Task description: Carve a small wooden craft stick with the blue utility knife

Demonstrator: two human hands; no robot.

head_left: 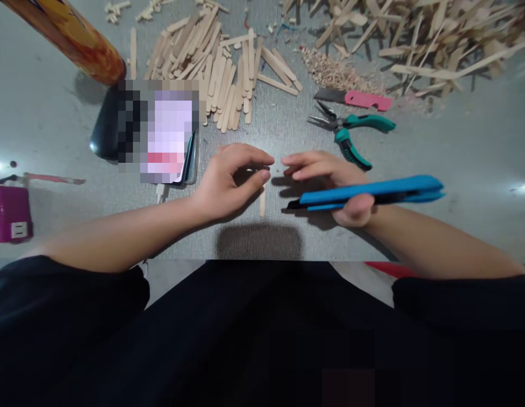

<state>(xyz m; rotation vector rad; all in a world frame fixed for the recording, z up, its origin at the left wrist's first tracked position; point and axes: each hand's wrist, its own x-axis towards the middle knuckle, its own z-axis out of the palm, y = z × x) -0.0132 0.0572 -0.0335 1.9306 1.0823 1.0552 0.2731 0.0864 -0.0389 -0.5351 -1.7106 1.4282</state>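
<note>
My left hand (pixel 232 181) is curled on the left, with thumb and index finger close together over the upper part of a small wooden craft stick (pixel 262 204). The lower end of the stick shows below the thumb; its upper end is hidden. Across from it, my right hand (pixel 334 175) holds a blue utility knife (pixel 372 191) between thumb and palm. The knife's dark blade end points left, and its handle reaches right over my wrist. My right index and middle fingers stretch toward the left fingertips, with a small gap between the hands.
Craft sticks (pixel 220 73) lie heaped beyond my hands. Teal-handled pliers (pixel 342 127), a pink folding cutter (pixel 368 100) and wood shavings (pixel 342 70) lie right of them, below a stick pile (pixel 440 45). Left are a phone (pixel 169 135), a black object (pixel 112 124) and an orange canister (pixel 96 56).
</note>
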